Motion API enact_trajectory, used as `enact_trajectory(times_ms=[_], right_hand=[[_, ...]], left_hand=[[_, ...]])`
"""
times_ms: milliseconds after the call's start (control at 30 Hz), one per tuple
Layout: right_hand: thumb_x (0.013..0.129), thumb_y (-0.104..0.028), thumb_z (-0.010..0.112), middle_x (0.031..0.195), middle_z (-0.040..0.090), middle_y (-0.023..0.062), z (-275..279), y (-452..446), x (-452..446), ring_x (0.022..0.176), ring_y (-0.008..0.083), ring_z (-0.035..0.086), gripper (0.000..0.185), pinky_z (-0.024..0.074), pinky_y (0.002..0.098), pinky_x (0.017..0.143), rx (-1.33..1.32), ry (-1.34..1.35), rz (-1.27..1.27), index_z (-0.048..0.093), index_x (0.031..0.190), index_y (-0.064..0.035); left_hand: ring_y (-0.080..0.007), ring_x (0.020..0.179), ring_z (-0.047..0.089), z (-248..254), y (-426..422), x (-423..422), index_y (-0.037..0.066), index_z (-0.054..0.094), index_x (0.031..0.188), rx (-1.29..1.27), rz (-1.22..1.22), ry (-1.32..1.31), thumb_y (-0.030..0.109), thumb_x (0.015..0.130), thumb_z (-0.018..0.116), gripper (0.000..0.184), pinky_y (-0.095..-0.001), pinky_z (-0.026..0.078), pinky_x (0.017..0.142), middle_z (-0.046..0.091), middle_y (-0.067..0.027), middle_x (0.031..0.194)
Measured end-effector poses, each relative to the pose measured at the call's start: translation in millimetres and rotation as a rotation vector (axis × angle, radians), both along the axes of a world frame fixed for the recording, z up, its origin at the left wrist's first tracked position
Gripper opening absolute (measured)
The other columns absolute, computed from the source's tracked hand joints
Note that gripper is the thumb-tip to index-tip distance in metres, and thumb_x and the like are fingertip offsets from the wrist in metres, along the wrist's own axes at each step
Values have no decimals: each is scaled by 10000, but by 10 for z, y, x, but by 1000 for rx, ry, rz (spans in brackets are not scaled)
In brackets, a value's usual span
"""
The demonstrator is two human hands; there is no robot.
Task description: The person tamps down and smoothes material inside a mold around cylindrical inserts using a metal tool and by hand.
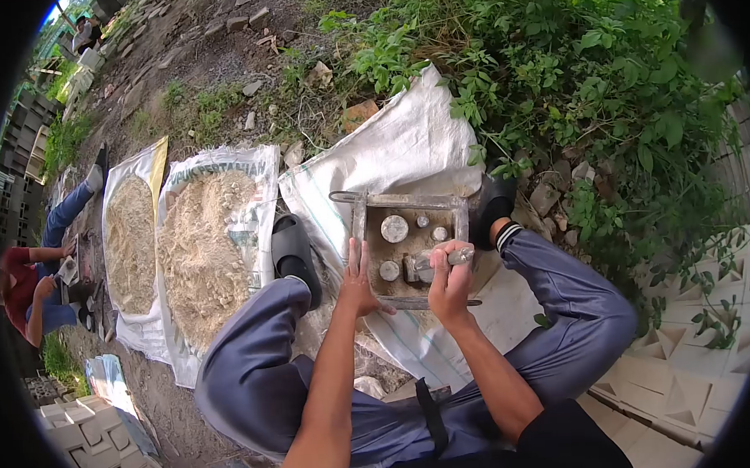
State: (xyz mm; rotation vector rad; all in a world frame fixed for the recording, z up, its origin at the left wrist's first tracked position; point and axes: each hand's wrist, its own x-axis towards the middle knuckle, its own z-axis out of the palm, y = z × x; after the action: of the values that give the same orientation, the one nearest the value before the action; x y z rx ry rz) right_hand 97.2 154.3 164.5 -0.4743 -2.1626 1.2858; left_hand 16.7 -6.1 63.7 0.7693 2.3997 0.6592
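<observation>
A rectangular mould frame [411, 201] lies on a white sack [413, 140] between my feet. Several round grey pieces of different sizes, among them a large disc [394, 228], stand in the sandy fill inside it. Against the frame's near left corner rests my left hand [361, 289], fingers stretched out and thumb spread. My right hand [450, 288] is wrapped round a dusty grey tool with a blocky head [413, 269], over the near right part of the frame. The tool's exact kind is hard to make out.
Two sacks with sandy powder [208, 250] [131, 245] lie to the left. Beyond them a person in a red top [17, 275] sits working. Leafy plants [594, 74] grow at upper right, and pale patterned blocks [683, 388] stand at lower right.
</observation>
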Motion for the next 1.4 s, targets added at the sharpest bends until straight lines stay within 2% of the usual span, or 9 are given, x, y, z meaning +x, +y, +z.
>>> enact_trajectory(times_ms=[300,367,500,633,833,1033,1100,1133,1400], right_hand=[[989,-65,438,854,484,80,120,-62,-24,748,139,483,75,434,302,693,264,71,16,386,948,-28],[994,-87,439,848,478,82,288,-55,-68,732,149,478,96,431,297,689,-84,86,-31,390,937,-28],[990,-63,453,820,480,85,174,-37,59,742,158,486,94,431,314,698,-244,419,22,397,935,-10],[1008,-95,422,812,450,78,137,106,-127,721,159,463,124,450,322,715,-278,42,38,376,911,-34],[989,-73,461,825,474,89,-47,-164,35,765,157,490,99,453,326,728,13,163,120,414,928,-12],[959,-11,491,869,507,125,38,-97,41,748,235,512,70,444,340,697,-40,128,-1,422,969,1],[967,-38,488,884,510,127,-123,-27,32,755,221,512,67,443,336,699,60,16,50,437,980,4],[994,-68,422,846,480,66,-112,-52,-61,737,121,452,86,426,283,703,-67,75,5,404,921,-26],[995,-68,435,857,482,68,62,-42,24,753,137,473,63,443,285,728,3,171,44,403,961,-26]], left_hand=[[-381,1463,55,-4,-13,-39,72,-121,1512,13,10,-29,461,267,947,1686,-437,243,1168,-145,-199,1573],[-377,1464,52,13,13,-73,72,-122,1512,11,6,-6,458,272,948,1683,-436,243,1169,-145,-199,1573],[-364,1468,46,23,-5,-38,77,-125,1512,36,11,-16,448,285,951,1674,-435,241,1171,-148,-196,1574],[-373,1464,68,86,13,-50,94,-121,1516,-43,19,-82,449,284,951,1671,-438,249,1169,-151,-192,1574],[-397,1438,157,-34,-34,-5,115,-109,1520,70,21,28,419,266,955,1673,-448,306,1141,-128,-172,1582],[-393,1445,139,-50,-47,-5,101,-98,1521,23,15,1,416,262,956,1671,-442,299,1144,-124,-179,1581],[-388,1452,117,-23,-16,-16,93,-92,1521,56,30,26,418,259,955,1672,-435,283,1154,-123,-182,1581],[-385,1456,98,4,-2,-20,84,-89,1520,24,27,10,423,262,954,1669,-429,268,1159,-124,-187,1580],[-383,1458,89,29,-3,-3,77,-104,1516,37,16,-7,433,252,952,1685,-432,262,1163,-134,-193,1577]])
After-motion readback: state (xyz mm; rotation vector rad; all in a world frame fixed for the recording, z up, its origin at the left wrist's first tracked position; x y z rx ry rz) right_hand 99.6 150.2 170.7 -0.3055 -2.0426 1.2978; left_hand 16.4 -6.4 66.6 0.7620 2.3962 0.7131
